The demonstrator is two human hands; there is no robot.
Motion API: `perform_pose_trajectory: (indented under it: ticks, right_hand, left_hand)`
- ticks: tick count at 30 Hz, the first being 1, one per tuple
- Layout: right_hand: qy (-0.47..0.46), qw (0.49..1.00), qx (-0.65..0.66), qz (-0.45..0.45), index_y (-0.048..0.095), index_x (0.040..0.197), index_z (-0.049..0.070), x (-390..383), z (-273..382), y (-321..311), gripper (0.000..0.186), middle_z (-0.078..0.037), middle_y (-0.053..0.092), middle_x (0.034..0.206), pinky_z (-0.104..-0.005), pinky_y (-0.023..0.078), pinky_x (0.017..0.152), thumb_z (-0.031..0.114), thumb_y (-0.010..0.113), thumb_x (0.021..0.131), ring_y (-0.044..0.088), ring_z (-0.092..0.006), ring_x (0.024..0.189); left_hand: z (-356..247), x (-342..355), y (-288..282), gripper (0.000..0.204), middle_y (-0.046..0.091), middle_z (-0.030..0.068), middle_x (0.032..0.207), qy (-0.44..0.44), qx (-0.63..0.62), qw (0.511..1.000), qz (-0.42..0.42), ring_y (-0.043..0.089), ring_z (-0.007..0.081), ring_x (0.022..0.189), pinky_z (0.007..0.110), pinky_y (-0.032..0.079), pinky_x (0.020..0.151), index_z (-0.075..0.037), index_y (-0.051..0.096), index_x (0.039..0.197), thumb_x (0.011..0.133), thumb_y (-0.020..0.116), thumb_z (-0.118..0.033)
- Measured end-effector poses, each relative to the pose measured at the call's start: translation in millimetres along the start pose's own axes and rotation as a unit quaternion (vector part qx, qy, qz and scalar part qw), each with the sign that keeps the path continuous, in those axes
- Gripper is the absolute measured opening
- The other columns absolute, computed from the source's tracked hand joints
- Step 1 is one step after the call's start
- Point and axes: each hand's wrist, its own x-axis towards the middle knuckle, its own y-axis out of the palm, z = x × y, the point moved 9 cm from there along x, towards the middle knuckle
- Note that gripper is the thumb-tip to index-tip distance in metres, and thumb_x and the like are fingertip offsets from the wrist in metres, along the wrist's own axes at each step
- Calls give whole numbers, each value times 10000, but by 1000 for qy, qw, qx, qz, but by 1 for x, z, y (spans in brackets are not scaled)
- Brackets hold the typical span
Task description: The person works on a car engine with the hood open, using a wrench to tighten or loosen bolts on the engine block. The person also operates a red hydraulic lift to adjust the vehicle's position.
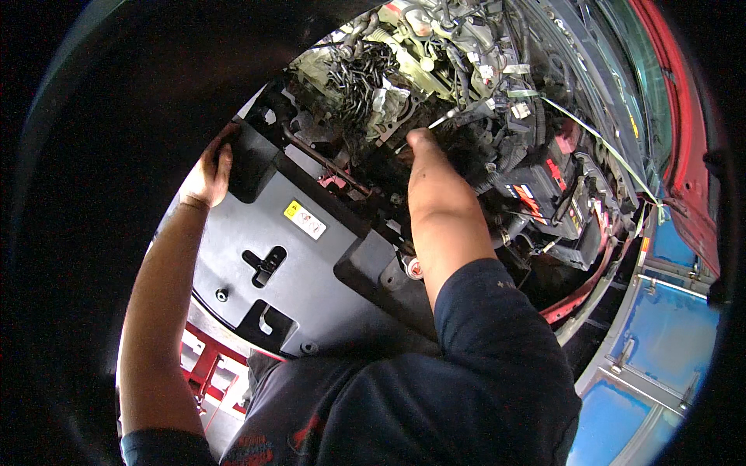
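My left hand [208,172] rests on the left end of a grey plastic cover [256,213] at the front of an engine bay, thumb apart and fingers stretched along its edge. My right arm reaches deep into the engine bay. Only the wrist and back part of my right hand [422,141] show; its fingers are hidden among dark engine parts. A thin pale rod [444,117] lies just beyond it, and whether the hand touches it cannot be made out. A heap of dark chain [361,81] sits on the engine [420,58] ahead.
A black battery [548,194] stands to the right of my right arm. Beside that forearm is a round cap [413,268]. A pale green strap [602,145] crosses the right side toward the red bodywork [676,116]. Blue panels [672,311] stand at the far right.
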Motion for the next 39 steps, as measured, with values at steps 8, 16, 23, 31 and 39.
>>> perform_pose_trajectory:
  ticks: [8, 16, 23, 31, 39]
  right_hand:
    - [-90, 989, -78, -84, 648, 1008, -58, -70, -21, -3, 500, -236, 647, 1035, -437, 470, 857, 407, 478, 938, 612, -379, 1000]
    - [-106, 992, 56, -31, 583, 1165, 38, -100, -51, 47, 464, -206, 626, 1086, -473, 436, 879, 434, 441, 969, 576, -370, 1028]
    - [-128, 981, 144, -12, 467, 1305, 97, -98, -56, 47, 406, -177, 571, 1223, -463, 408, 939, 342, 460, 981, 541, -324, 1116]
    - [-214, 948, 53, -231, 434, 1337, 0, -56, -33, 30, 508, -254, 596, 1136, -465, 453, 918, 271, 501, 912, 589, -379, 1046]
    - [62, 986, 41, 148, 503, 1241, -60, 22, -23, 20, 487, -214, 586, 1172, -455, 464, 899, 289, 566, 907, 591, -317, 1070]
  left_hand:
    - [-13, -9, -12, 334, 585, 177, 1210, -77, -38, 996, 39, 530, 351, 1155, 391, 407, 999, -42, 579, 1184, 871, 500, -129]
    - [5, -12, -13, 322, 594, 176, 1194, -58, 3, 998, 3, 554, 342, 1127, 382, 424, 979, -44, 591, 1160, 867, 496, -137]
    - [13, -11, -4, 332, 589, 170, 1207, -26, 64, 997, -22, 549, 349, 1132, 386, 421, 982, -42, 583, 1168, 867, 487, -142]
    - [4, -3, 1, 340, 588, 179, 1206, -64, -74, 995, 23, 548, 353, 1132, 388, 423, 978, -36, 577, 1181, 874, 483, -150]
    - [12, 1, 3, 331, 593, 194, 1188, 19, 33, 998, -46, 564, 369, 1102, 394, 436, 961, -18, 586, 1164, 865, 492, -124]
